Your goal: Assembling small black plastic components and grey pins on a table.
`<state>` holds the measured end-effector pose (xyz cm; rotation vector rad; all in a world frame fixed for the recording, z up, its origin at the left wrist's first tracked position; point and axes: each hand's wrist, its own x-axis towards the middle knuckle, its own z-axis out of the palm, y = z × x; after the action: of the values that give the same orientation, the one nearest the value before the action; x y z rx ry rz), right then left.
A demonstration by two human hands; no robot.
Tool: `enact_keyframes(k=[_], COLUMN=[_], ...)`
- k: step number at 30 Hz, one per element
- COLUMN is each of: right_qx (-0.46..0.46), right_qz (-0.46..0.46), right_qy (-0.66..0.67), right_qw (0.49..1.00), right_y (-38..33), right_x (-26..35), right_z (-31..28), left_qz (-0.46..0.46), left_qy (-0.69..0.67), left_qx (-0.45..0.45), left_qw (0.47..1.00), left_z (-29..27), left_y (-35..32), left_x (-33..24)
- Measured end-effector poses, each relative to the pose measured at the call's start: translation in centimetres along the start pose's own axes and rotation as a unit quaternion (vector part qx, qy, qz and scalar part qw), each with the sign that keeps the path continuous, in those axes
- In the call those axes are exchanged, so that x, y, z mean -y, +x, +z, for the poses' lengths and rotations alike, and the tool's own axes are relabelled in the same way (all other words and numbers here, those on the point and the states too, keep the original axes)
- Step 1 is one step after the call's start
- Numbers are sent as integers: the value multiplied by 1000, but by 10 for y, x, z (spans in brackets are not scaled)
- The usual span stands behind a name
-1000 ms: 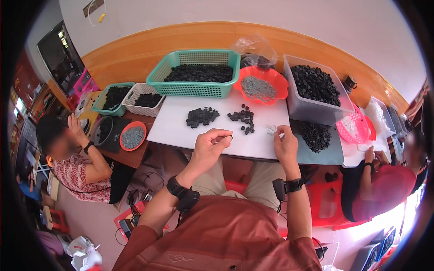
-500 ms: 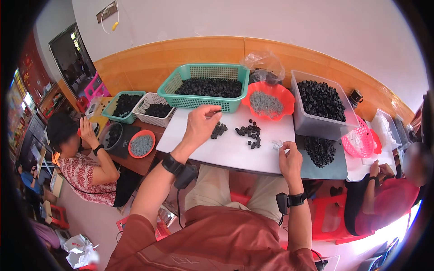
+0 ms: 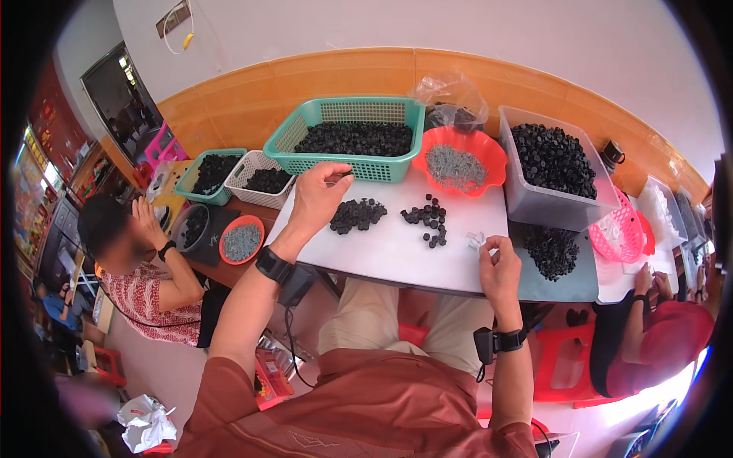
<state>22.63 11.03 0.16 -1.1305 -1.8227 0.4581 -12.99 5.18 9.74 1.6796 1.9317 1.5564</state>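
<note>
My left hand [image 3: 318, 200] is raised over the left part of the white tabletop [image 3: 397, 256], near the green basket's front. Its thumb and forefinger pinch a small black part [image 3: 347, 174]. To the right of that wrist lies a pile of small black parts [image 3: 357, 216], and a looser group of black round pieces [image 3: 426, 220] sits at the middle. My right hand [image 3: 500, 269] is at the table's right front edge, fingers pinched together. What they hold, if anything, is too small to make out. Several small grey pins [image 3: 475, 240] lie just beside its fingertips.
Along the wall stand a green basket [image 3: 343, 169] of black parts, a red scalloped bowl [image 3: 496, 164] of grey pins and a clear bin [image 3: 546, 208] of black pieces. A black heap [image 3: 551, 252] lies at right. People sit on both sides, near a pink basket [image 3: 630, 229].
My left hand has moved left and slightly up, uncovering more of the black pile. My right hand stays by the grey pins, its fingers curled in more. The whole view has shifted slightly.
</note>
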Motion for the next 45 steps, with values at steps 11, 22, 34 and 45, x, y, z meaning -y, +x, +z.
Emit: enact_keyframes(k=[11, 22, 34, 45], right_qx=[13, -12, -4, 24], right_qz=[20, 28, 41, 48], right_qy=[-10, 27, 23, 128], right_qw=[1000, 999, 999, 990], right_y=[0, -1, 2, -1], right_x=[4, 2, 7, 0], right_z=[-1, 4, -1, -3], left_qz=[42, 56, 109, 161], left_qy=[62, 124, 170, -110], left_qx=[-15, -7, -65, 220], left_qw=[997, 991, 977, 956], left_z=[-11, -5, -11, 137], left_y=[54, 92, 106, -53], left_x=[14, 52, 70, -65])
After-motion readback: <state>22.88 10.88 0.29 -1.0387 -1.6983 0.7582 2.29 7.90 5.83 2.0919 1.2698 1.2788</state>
